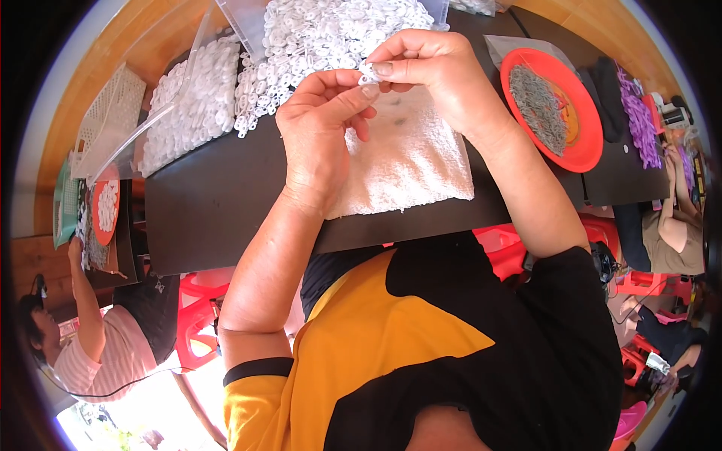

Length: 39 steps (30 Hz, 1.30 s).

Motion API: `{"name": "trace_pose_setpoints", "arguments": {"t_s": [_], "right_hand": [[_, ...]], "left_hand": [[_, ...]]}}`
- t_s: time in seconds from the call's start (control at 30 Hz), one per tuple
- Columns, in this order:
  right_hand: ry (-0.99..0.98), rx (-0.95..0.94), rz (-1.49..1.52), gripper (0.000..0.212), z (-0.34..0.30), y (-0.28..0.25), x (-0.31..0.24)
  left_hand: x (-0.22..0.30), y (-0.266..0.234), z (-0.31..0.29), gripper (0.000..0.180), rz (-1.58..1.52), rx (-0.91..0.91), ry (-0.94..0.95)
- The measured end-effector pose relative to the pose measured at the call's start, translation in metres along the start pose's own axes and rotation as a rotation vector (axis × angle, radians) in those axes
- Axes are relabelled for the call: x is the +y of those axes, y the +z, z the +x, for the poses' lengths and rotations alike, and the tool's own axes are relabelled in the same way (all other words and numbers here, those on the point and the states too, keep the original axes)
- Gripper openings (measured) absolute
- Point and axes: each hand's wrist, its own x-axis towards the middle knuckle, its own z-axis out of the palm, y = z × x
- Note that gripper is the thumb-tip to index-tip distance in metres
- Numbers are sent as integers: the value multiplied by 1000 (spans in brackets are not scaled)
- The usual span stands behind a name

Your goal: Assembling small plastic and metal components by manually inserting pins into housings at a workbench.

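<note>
Over a white towel (410, 161), my two hands meet at a small white plastic piece (368, 73) with holes in it. My left hand (316, 124) pinches it from below between thumb and fingers. From the upper right, my right hand (455, 79) has thumb and forefinger closed on the same piece. Fingertips cover part of it, so its full shape is hidden. Just beyond my hands spreads a heap of similar white pieces (323, 37), spilling from a clear plastic bin (244, 34) onto the dark table (218, 207).
Right of my right arm lies a red plate (590, 143) of small grey parts (535, 109). Neatly stacked white pieces (199, 105) stand at the left, near a white basket (113, 105). Purple pieces (639, 124) lie far right. Other people (120, 338) sit on both sides.
</note>
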Motion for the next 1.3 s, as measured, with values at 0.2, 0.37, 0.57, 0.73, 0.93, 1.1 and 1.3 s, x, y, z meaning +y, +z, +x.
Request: {"name": "trace_pose_setpoints", "arguments": {"t_s": [0.2, 0.37, 0.57, 0.73, 0.93, 1.1, 1.3], "right_hand": [[14, -54, 9, 22, 3, -9, -4], [12, -144, 21, 32, 4, -13, -4], [46, -210, 44, 36, 2, -14, -8], [128, -220, -30, 22, 1, -18, -9], [177, -269, -52, 21, 1, -16, -11], [193, -272, -35, 21, -1, -15, -12], [193, -293, -41, 21, -4, -11, -14]], "left_hand": [[-4, 2, 2, 31, -12, -96, 71], [0, 4, -3, 35, 160, -159, 139], [4, 9, -10, 36, 275, -183, 168], [2, 7, -11, 34, 329, -137, 210], [1, 6, -10, 31, 350, -128, 240], [2, 7, -10, 27, 376, -130, 280], [-1, 2, -9, 26, 432, -121, 324]]}}
